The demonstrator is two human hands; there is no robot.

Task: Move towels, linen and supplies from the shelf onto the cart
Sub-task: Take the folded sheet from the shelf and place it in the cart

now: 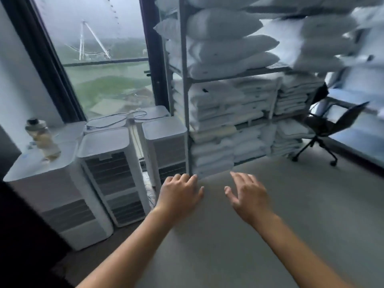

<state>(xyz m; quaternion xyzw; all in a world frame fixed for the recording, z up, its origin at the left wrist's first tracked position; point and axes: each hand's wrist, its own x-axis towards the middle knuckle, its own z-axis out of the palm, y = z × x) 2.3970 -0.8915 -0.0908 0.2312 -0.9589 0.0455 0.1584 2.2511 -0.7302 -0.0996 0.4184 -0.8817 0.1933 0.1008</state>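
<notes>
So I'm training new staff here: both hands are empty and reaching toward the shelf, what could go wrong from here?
1. The pillows pile high and bulge past the shelf edge; jolting the frame might bring them down.
2. The folded linen is packed tight, so pulling from mid-stack could drag neighbours out.
3. No cart is in view, and the office chair stands near the shelf's right end, a possible snag while carrying.

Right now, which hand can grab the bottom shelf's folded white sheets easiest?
Probably the right hand: it's open before the folded white sheets; the left hand faces the grey metal post.
</notes>
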